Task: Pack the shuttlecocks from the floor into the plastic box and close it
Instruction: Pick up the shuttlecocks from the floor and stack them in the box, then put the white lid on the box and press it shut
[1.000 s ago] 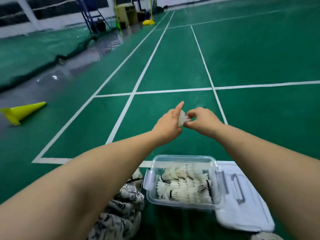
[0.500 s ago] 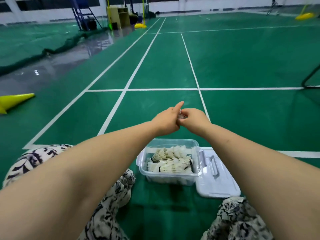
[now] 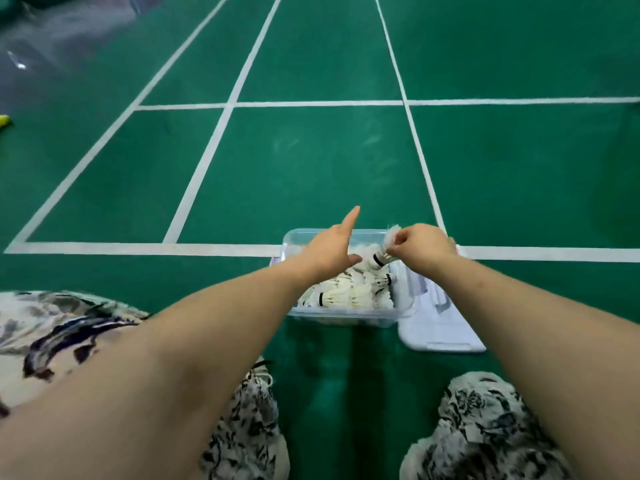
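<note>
A clear plastic box (image 3: 341, 318) stands on the green court floor between my knees, with several white shuttlecocks (image 3: 353, 294) lying inside. My right hand (image 3: 420, 247) hovers over the box's far right corner and pinches a white shuttlecock (image 3: 388, 247), its black-banded cork pointing down into the box. My left hand (image 3: 329, 249) is over the box's left half, index finger stretched forward, fingers apart, holding nothing. The box's white lid (image 3: 440, 327) lies flat on the floor against the box's right side.
My knees in patterned black-and-white trousers (image 3: 485, 427) frame the lower view, left and right. White court lines (image 3: 138, 249) cross the floor just behind the box. A yellow cone tip (image 3: 4, 120) shows at the far left edge.
Both hands have come down from in front of me to just above the box. They have separated: the right one keeps the shuttlecock, the left one has let go.
</note>
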A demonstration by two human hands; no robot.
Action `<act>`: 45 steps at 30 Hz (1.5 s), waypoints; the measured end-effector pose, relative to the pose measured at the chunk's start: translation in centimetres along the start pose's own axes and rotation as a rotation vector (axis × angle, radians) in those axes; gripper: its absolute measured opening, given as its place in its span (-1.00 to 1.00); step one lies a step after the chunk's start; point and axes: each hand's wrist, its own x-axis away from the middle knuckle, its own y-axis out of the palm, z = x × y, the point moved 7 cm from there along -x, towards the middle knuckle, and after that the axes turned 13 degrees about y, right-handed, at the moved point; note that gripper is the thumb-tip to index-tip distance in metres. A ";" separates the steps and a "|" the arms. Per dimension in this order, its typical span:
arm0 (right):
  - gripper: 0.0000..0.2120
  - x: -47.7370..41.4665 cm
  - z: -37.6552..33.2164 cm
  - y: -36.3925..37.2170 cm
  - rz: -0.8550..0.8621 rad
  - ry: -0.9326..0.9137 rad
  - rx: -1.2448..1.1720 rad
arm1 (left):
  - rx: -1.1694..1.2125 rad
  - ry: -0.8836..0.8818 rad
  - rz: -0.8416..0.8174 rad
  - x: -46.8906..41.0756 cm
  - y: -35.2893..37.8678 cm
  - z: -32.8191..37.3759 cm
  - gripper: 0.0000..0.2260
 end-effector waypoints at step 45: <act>-0.74 -0.5 1.5 4.2 0.099 -0.134 0.302 | -0.166 0.125 -0.132 -3.5 7.9 4.7 -0.64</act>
